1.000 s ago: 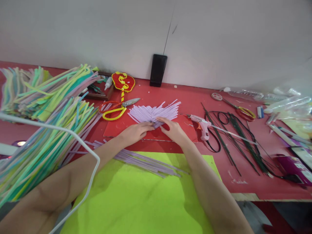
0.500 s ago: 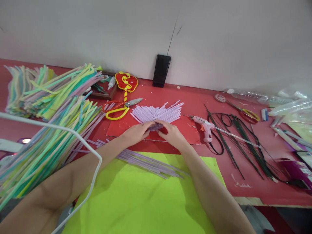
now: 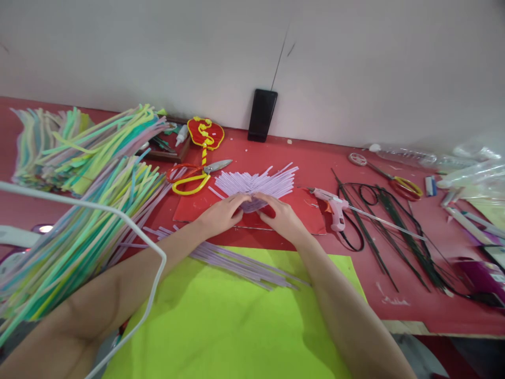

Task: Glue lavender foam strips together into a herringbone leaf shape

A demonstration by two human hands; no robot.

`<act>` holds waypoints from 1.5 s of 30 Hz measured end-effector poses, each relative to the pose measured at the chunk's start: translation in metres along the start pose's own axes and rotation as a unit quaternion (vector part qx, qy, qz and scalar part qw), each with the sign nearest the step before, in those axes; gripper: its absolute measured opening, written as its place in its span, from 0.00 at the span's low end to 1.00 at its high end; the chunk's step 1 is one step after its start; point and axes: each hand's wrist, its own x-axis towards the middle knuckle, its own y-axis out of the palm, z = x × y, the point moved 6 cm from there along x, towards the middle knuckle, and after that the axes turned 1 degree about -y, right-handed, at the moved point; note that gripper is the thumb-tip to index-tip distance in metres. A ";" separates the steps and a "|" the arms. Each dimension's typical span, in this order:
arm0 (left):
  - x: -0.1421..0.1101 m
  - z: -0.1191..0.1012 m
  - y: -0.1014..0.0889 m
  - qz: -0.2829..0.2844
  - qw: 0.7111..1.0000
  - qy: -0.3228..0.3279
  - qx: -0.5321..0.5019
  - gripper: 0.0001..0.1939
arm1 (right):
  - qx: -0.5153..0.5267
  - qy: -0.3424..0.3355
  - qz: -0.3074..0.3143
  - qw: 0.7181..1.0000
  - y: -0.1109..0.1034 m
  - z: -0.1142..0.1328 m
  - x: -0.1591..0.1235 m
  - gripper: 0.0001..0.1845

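Note:
A fan of short lavender pipe cleaners [image 3: 256,181], laid in a V pattern, rests on a red board [image 3: 302,213]. At its near, pointed end, my left hand [image 3: 225,211] is closed on the pipe cleaners from the left. My right hand [image 3: 279,213] grips the same end from the right, the fingertips of both hands almost meeting. What lies under the fingertips is partly hidden. Longer loose lavender pipe cleaners [image 3: 240,264] lie across a yellow-green sheet [image 3: 236,321] below my wrists.
Pastel pipe cleaner bundles [image 3: 102,226] fill the left side, near a white cable [image 3: 118,213]. Scissors [image 3: 197,176] and a red fan-shaped ornament [image 3: 205,133] lie behind my left hand. A pink glue gun [image 3: 335,210] and dark stems [image 3: 402,237] are at right; a phone [image 3: 262,115] leans on the wall.
The hands stay at the near end of the lavender fan, with slight finger movement. One strand now sticks out at the fan's left side. The whole view has shifted a little.

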 end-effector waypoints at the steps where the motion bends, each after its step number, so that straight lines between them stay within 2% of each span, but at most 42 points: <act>1: 0.000 0.000 -0.001 -0.015 1.000 0.015 0.002 0.21 | -0.005 -0.001 -0.001 1.000 -0.001 0.000 -0.001 0.26; 4: 0.001 -0.001 -0.003 -0.030 0.998 0.048 0.026 0.20 | -0.022 -0.007 0.005 1.000 -0.003 0.000 -0.002 0.23; 10: 0.001 -0.004 -0.004 -0.011 0.996 0.053 0.071 0.09 | -0.031 -0.017 0.010 0.999 -0.001 0.000 -0.002 0.14; 15: 0.000 -0.004 -0.005 -0.015 0.996 0.058 0.073 0.09 | -0.014 -0.011 0.021 1.000 0.006 0.002 0.000 0.20; 20: 0.001 -0.005 -0.004 -0.019 0.995 0.075 0.067 0.07 | -0.012 -0.021 0.020 1.000 0.009 0.002 0.002 0.16; 29: 0.001 -0.012 -0.005 -0.018 0.991 0.094 0.094 0.05 | -0.008 -0.024 0.016 1.000 0.006 0.001 0.002 0.17; 45: 0.002 -0.010 -0.003 -0.022 0.992 0.094 0.081 0.06 | 0.005 -0.021 0.021 1.000 0.006 0.000 0.003 0.17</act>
